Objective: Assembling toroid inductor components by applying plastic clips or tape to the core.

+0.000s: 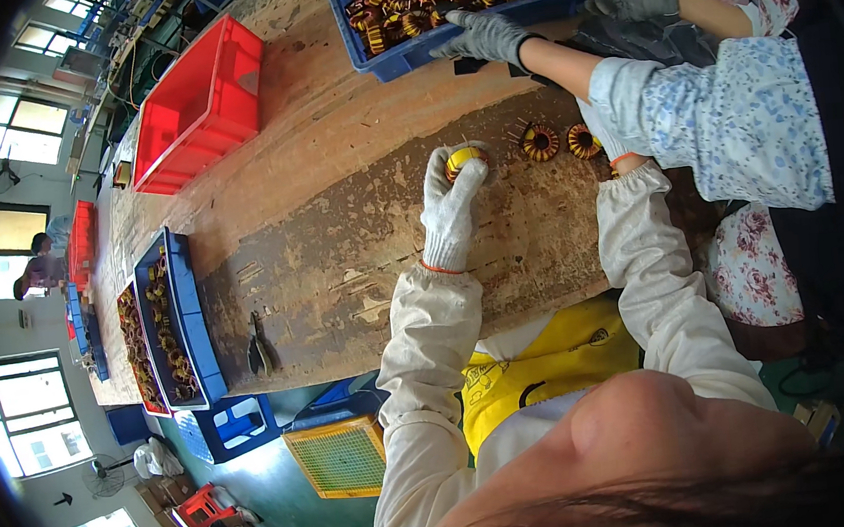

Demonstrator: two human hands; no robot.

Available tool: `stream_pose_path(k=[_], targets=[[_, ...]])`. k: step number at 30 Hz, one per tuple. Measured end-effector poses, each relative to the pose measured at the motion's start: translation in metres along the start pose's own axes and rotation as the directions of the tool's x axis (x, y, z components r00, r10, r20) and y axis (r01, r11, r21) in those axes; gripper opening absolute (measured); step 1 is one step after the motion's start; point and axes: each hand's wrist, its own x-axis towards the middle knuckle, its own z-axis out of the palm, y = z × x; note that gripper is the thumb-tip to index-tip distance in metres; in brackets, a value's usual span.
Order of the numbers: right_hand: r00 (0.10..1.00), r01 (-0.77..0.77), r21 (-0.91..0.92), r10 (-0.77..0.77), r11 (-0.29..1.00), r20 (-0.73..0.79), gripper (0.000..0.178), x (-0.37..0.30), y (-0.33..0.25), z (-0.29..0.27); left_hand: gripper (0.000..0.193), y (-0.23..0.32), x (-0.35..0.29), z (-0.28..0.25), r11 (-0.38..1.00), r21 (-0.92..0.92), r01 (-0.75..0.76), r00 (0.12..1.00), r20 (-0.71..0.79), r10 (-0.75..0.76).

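My left hand (450, 206), in a white knit glove, is closed around a yellow-wrapped toroidal coil (463, 162) just above the worn wooden table. To its right, two copper-wound toroidal coils (539, 141) with wire ends sticking out lie on the tabletop. My right hand (607, 129), also in a white glove, reaches forward beside the farther-right coil (584, 142). A co-worker's forearm and patterned sleeve cover most of it, so its fingers are hidden.
A co-worker's grey-gloved hands (491, 39) are at a blue bin (389, 64) heaped with coils. An upright-walled red bin (185, 134) stands far left. Pliers (258, 350) lie near the table's front edge, beside another blue bin (199, 328) of coils. A yellow crate (339, 458) sits below.
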Motion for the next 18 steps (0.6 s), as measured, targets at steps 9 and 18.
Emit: stream_pose_path(k=[9,18], targets=[[0.985,-0.154,0.84,0.014,0.521,0.172,0.049,0.033,0.053,-0.126,0.025,0.02,-0.03,-0.027,0.993,-0.115,-0.029,0.996,-0.086,0.019],[0.893,-0.415,0.899,0.125,-0.14,0.432,0.037,0.057,0.04,-0.095,0.025,0.023,-0.022,-0.024,0.993,-0.113,-0.022,0.994,-0.111,0.009]])
